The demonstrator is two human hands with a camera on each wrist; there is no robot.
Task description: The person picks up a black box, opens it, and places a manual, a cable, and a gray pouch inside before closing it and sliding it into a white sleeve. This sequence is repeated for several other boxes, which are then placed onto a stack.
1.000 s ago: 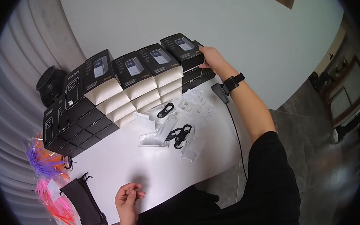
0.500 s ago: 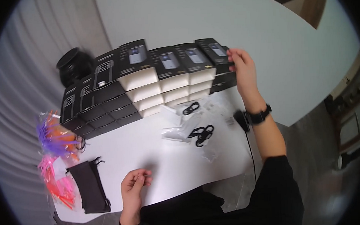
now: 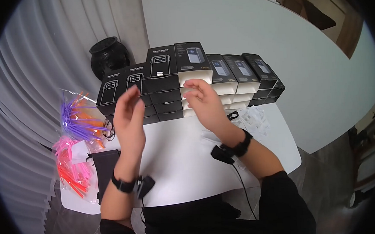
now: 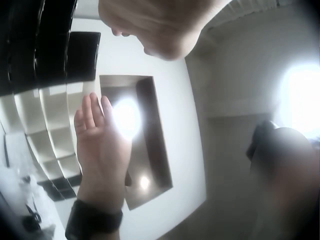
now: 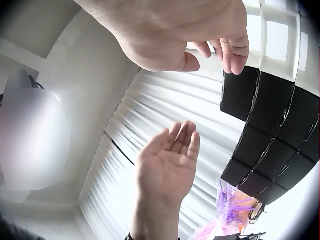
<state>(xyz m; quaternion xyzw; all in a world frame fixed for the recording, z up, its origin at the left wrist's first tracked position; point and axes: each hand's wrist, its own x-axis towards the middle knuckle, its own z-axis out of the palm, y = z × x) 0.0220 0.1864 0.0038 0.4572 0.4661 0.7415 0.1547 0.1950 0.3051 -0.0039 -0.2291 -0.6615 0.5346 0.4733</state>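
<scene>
Both hands are raised in front of a stack of black boxes, palms turned toward each other, with nothing in either. The left hand (image 3: pixel 129 120) overlaps the left part of the stack in the head view, its fingers relaxed. Opposite it, the right hand (image 3: pixel 207 107) overlaps the open white ends of the middle boxes, fingers loosely bent. The top box (image 3: pixel 192 58) nearest the right hand shows a device picture and "130W". Beside it, a box with a smiling-face outline (image 3: pixel 161 60) has a small white piece (image 3: pixel 160 73) at its front edge.
At left lie bags of purple and orange sticks (image 3: pixel 73 117) and pink and red sticks (image 3: pixel 73 177), beside a black drawstring pouch (image 3: pixel 106 165). A black cable (image 3: pixel 233 115) and clear plastic packets (image 3: pixel 256 121) lie right of the right hand. A black pot (image 3: pixel 110 57) stands behind the stack.
The right hand has left the box at the stack's right end and moved left to the middle. The left hand has risen from the table's front toward the boxes. The head view has swung left.
</scene>
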